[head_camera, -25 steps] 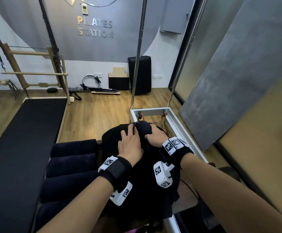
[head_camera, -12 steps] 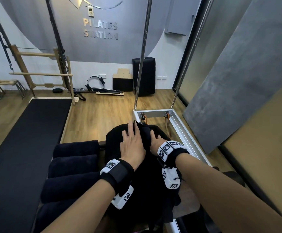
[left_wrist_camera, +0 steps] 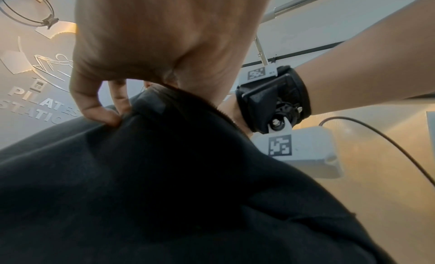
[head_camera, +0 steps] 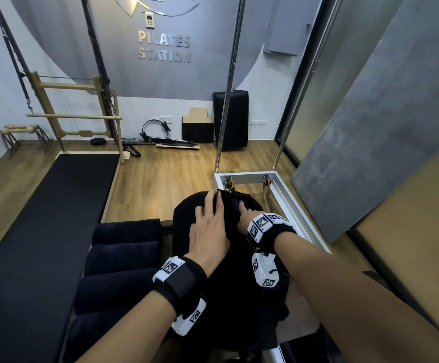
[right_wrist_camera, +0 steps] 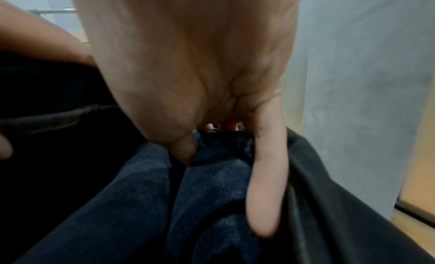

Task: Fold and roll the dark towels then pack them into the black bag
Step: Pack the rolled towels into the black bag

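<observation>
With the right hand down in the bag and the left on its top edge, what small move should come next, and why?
Probably withdraw the right hand and reach for a rolled towel. Its fingers already press a dark blue towel inside the black bag, whose edge the left hand pinches open; rolls wait alongside.

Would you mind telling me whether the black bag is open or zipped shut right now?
Open: the right hand reaches inside the black bag, fingers on a dark towel.

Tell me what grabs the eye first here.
Both hands on the black bag in the middle: the left hand pinches its top edge, and the right hand reaches inside against a dark blue towel. Rolled dark towels are lined up just left of the bag.
</observation>
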The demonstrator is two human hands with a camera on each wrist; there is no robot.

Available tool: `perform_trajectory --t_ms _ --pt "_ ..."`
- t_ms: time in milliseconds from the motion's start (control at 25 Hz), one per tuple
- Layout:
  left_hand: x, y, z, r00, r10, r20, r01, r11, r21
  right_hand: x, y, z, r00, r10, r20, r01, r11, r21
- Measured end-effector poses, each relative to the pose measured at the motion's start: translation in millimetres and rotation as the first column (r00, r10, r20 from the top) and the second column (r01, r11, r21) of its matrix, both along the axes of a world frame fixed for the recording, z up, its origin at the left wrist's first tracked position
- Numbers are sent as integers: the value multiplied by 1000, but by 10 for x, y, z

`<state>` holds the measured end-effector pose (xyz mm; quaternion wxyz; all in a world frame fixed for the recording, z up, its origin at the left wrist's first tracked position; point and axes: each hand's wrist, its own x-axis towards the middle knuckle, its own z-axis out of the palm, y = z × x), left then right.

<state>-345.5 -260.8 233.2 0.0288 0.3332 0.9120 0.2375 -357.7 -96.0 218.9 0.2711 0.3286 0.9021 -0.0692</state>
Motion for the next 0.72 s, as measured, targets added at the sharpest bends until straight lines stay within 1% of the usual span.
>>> perform_trajectory --t_ms 80,160,200,240,320,440,480,600,680,720 --pt "-9 7 -10 1000 -8 9 8 1000 -8 22 2 44 995 93 -31 -93 996 -6" --pt "4 43 -20 999 -41 33 41 999 -13 10 -2 98 975 179 -131 -183 983 -22" --pt "23 59 -23 997 -65 46 65 998 -10 -10 10 104 960 199 -197 -208 978 -25" --pt "42 67 -29 995 -85 54 85 996 -7 -22 20 92 948 196 -252 -210 977 -27" --pt "71 53 -34 994 -97 56 98 995 -2 -13 42 -6 946 130 -296 -146 989 -32" --pt "71 -12 -11 996 -89 32 88 996 8 52 108 -158 959 -47 -281 39 999 -36" --pt "62 -35 -4 996 -86 32 86 996 9 58 124 -165 963 -74 -259 66 997 -39" --pt "33 -65 10 992 -87 88 87 996 5 71 170 -80 972 -49 -231 37 998 -52" --pt "10 -67 10 987 -98 128 98 995 5 153 189 49 971 16 -238 -16 1000 2" --pt "-1 -67 5 984 -102 145 103 995 2 230 201 134 974 66 -215 -58 997 43"
